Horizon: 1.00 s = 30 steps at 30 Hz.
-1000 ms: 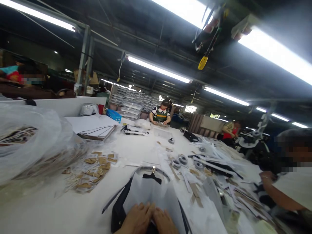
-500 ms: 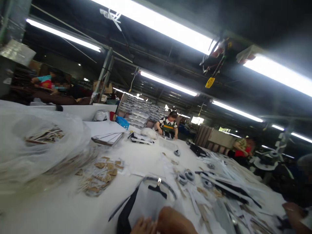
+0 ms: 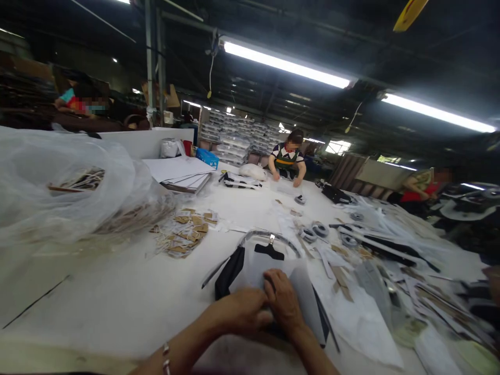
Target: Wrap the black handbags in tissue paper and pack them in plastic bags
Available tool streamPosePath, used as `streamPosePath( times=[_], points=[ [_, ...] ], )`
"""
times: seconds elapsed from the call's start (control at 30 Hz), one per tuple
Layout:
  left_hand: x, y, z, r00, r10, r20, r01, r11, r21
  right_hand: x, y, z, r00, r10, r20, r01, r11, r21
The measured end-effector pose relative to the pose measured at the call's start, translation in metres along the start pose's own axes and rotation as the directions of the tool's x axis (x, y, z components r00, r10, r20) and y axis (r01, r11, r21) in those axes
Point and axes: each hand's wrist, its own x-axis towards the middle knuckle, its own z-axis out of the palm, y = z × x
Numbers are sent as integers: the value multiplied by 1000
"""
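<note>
Near the front edge of the tabletop (image 3: pixel 128 297), toward its middle, lies a dark bag (image 3: pixel 228 278) with a white sheet (image 3: pixel 305 294) over it. One second earlier both hands lay side by side, fingers extended on the sheet; now the left hand (image 3: pixel 248 311) is curled against the right hand (image 3: pixel 282 301), whose fingers are bent. Whether either grips anything cannot be told. Flat contact has given way to close finger work, apparently still at the bag.

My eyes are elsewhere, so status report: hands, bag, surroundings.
Left hand, right hand together at white sheet; grip unclear. Dark bag partly covered. Brown tags left, coiled strips right.
</note>
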Motion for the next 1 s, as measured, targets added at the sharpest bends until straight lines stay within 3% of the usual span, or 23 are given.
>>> streamPosePath(
  times=[0.07, 0.13, 0.23, 0.33, 0.57, 0.7, 0.83, 1.0],
  points=[
    [16, 0, -16, 1000, 4, 28, -5, 999, 47, 1, 0, -1, 1000, -10, 24, 10, 1000, 3],
    [39, 1, -24, 1000, -5, -18, 7, 995, 95, 3, 0, -4, 997, -35, 72, 35, 999, -2],
    [72, -2, -23, 995, -24, -96, 40, 986, 160, 5, -2, -6, 991, -30, 134, 37, 998, -49],
    [89, -16, -13, 991, -53, -126, 76, 980, 182, 7, -3, -5, 985, 34, 169, -25, 998, -57],
    [86, -47, 10, 986, -61, -156, 99, 963, 250, 10, -10, 2, 972, 144, 188, -128, 987, -96],
    [93, -49, 17, 981, -58, -183, 112, 947, 300, 8, -10, 3, 976, 180, 121, -168, 981, -99],
    [95, -49, 23, 945, -167, -283, 254, 918, 306, 7, 1, 6, 984, 176, 40, -175, 984, -17],
    [90, -46, 30, 913, -202, -354, 312, 906, 287, 7, 10, 13, 950, 287, -121, -284, 958, 44]
  ],
)
